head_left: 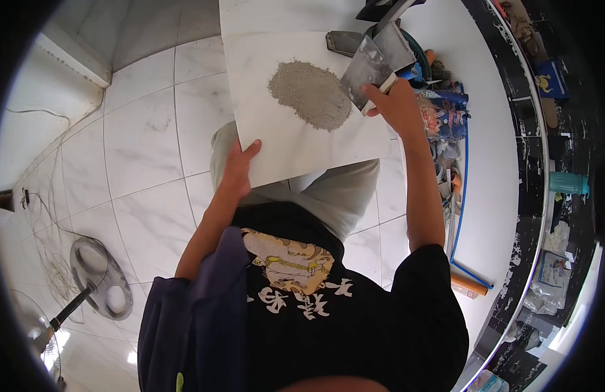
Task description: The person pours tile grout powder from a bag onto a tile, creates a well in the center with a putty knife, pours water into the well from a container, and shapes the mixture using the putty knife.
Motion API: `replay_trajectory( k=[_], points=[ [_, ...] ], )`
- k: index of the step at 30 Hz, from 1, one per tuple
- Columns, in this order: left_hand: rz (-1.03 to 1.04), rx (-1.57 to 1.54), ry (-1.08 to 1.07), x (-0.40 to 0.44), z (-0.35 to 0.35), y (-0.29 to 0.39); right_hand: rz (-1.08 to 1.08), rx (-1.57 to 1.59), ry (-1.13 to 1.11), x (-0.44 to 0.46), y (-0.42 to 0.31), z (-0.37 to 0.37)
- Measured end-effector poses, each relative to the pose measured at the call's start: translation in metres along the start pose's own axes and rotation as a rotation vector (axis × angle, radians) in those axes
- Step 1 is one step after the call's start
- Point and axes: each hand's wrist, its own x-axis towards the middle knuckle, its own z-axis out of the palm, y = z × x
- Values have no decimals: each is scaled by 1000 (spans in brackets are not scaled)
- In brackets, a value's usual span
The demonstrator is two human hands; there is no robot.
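Note:
My left hand (240, 163) grips the near left corner of a white board (283, 153), its thumb on top and the other fingers hidden below. On the board lies a flat heap of grey powder (312, 95). My right hand (397, 108) is closed around a wide scraper (368, 72). The scraper's smeared metal blade is by the right edge of the heap; I cannot tell whether it touches the board. Just beyond the blade are another flat metal blade (395, 49) and a dark-edged trowel-like tool (345, 43).
Along the right side lie a blue printed bag (443, 114), a thin blue pipe (464, 196) and an orange tube (469, 284). A fan stand with a round base (101, 277) and loose cables stands on the tiled floor (142, 140). A teal container (569, 183) is at far right.

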Motion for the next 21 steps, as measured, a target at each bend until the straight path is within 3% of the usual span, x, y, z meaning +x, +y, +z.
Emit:
replay_trajectory(
  k=[2, 6, 8, 12, 14, 17, 21],
  points=[
    [18, -3, 8, -1, 2, 1, 85, -218, -60, 1, -6, 2],
    [8, -16, -2, -2, 3, 3, 51, -298, 8, 21, 31, 28],
    [18, -23, -15, 3, -2, -2, -125, -383, -13, 31, 48, 44],
    [9, -39, -36, 5, -8, -4, -61, -307, 32, 42, 46, 70],
    [20, -51, -37, 4, -6, -3, -36, -444, -70, 50, 43, 77],
    [25, -63, -44, 2, -3, -2, -68, -402, 4, 57, 36, 89],
    [24, -79, -56, 1, -1, -1, -86, -426, -91, 64, 20, 94]
  ],
)
